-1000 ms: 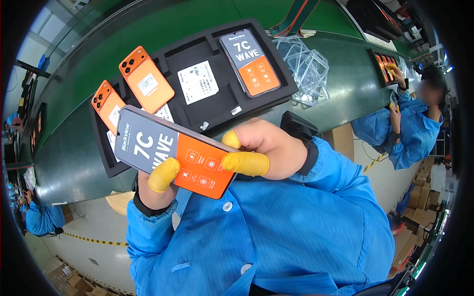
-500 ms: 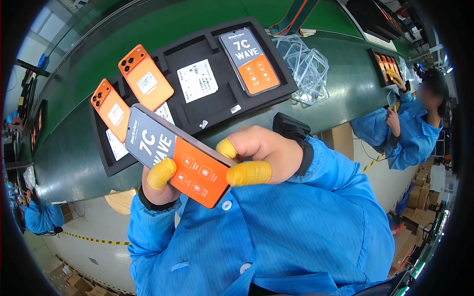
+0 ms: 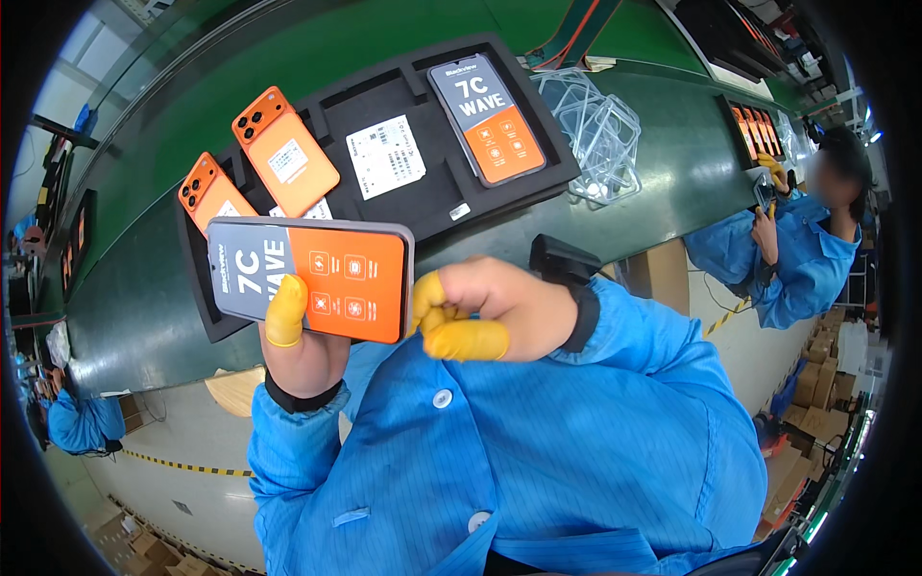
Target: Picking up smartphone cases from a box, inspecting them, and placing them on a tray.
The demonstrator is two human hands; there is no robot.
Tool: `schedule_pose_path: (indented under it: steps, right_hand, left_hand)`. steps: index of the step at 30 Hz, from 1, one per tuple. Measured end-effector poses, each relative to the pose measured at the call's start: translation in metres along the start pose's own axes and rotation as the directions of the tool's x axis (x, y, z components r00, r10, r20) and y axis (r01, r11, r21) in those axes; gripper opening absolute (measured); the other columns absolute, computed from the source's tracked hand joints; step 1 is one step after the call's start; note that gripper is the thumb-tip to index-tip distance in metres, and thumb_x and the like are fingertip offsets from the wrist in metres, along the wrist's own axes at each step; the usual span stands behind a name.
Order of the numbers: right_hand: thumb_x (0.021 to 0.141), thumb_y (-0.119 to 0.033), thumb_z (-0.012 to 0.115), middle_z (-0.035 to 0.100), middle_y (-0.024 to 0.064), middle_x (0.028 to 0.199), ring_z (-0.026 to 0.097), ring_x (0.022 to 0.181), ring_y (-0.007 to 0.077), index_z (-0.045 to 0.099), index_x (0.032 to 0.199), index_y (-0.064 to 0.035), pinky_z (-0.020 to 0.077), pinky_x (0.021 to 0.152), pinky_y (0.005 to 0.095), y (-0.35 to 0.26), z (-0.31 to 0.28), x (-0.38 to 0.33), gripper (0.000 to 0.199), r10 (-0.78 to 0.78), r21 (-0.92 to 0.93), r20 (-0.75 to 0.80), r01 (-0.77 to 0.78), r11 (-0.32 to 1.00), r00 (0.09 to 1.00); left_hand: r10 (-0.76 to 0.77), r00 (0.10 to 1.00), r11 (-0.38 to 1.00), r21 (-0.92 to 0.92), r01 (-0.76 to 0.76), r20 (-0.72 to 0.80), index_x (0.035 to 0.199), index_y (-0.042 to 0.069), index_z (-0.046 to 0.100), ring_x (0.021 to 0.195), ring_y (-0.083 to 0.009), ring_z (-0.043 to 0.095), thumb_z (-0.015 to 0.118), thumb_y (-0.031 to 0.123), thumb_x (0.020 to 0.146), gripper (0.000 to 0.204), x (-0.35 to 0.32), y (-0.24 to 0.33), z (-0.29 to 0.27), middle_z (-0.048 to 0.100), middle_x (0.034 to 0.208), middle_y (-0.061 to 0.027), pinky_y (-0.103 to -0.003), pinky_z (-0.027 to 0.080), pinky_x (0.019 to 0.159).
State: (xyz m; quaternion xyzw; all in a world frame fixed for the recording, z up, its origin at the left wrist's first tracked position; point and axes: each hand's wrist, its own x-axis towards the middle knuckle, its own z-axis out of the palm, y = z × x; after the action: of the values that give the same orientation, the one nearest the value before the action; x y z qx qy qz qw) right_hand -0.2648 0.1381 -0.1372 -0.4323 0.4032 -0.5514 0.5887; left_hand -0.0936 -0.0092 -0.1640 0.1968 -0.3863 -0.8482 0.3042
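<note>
My left hand holds a smartphone nearly level, screen side up, its thumb in a yellow finger cot lying across the front. The phone's front is covered by a printed grey and orange film. Close to the phone's right end is my right hand, its cotted fingers curled together; what they pinch, if anything, is hidden. Behind the phone lies a black foam tray. In it are two orange phones back side up, one fully visible and another partly covered, plus a film-fronted phone at the right.
White label sheets lie in the tray. A pile of clear plastic frames sits beside it on the green bench. A black box-shaped object is near my right wrist. At the right, a co-worker in blue handles a phone beside another tray.
The held phone has turned from a slant to nearly level and shifted left and up. My right hand's fingers have come off its front and curled together at its end.
</note>
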Motion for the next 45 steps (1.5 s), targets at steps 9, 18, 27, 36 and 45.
schedule_pose_path:
  steps: [9,18,27,36,45]
  right_hand:
    - [0.090,-0.020,0.069,0.062,0.0020,0.074,0.054,0.065,0.0086,0.064,0.103,-0.0024,0.0451,0.058,0.0271,0.006,0.012,0.010,0.022,-0.166,-0.253,-0.212,0.109,0.961,0.963]
    - [0.091,-0.019,0.065,0.064,0.0111,0.076,0.060,0.064,0.0211,0.065,0.103,-0.0033,0.0471,0.058,0.0307,0.005,0.012,0.009,0.020,-0.224,-0.394,-0.211,0.127,0.910,0.952]
    - [0.092,-0.019,0.063,0.066,0.0134,0.082,0.065,0.071,0.0273,0.064,0.105,-0.0032,0.0497,0.062,0.0331,0.007,0.010,0.008,0.020,-0.218,-0.396,-0.183,0.131,0.909,0.959]
    - [0.093,-0.018,0.061,0.068,0.0153,0.093,0.068,0.082,0.0302,0.063,0.108,-0.0022,0.0527,0.070,0.0335,0.012,0.014,0.009,0.022,-0.205,-0.392,-0.173,0.124,0.912,0.963]
    - [0.095,-0.023,0.061,0.070,0.0089,0.097,0.065,0.089,0.0150,0.062,0.113,-0.0013,0.0516,0.078,0.0298,0.003,0.012,0.009,0.029,-0.036,-0.290,-0.175,-0.016,0.957,0.984]
  left_hand:
    - [0.130,0.991,0.985,0.119,-0.126,-0.028,0.131,0.004,0.044,0.107,-0.0244,0.061,0.052,0.035,0.097,0.046,-0.010,-0.009,0.011,0.059,0.120,-0.0118,-0.041,0.050,0.092]
    - [0.355,0.933,0.668,0.684,-0.294,0.054,0.131,0.004,0.044,0.102,-0.0229,0.062,0.054,0.033,0.097,0.046,-0.014,-0.014,0.002,0.058,0.118,-0.0112,-0.039,0.053,0.086]
    - [0.346,0.937,0.842,0.458,-0.285,-0.054,0.123,0.000,0.049,0.099,-0.0259,0.064,0.057,0.012,0.090,0.036,-0.020,-0.017,0.000,0.060,0.114,-0.0144,-0.038,0.052,0.085]
    - [0.302,0.951,0.917,0.251,-0.309,0.066,0.131,0.004,0.044,0.103,-0.0198,0.060,0.064,0.018,0.091,0.047,-0.022,-0.013,-0.013,0.058,0.119,-0.0105,-0.034,0.050,0.089]
    - [0.393,0.916,0.759,0.536,-0.371,0.078,0.118,-0.003,0.055,0.096,-0.0263,0.064,0.058,0.008,0.093,0.028,-0.008,-0.009,-0.006,0.062,0.112,-0.0152,-0.036,0.050,0.083]
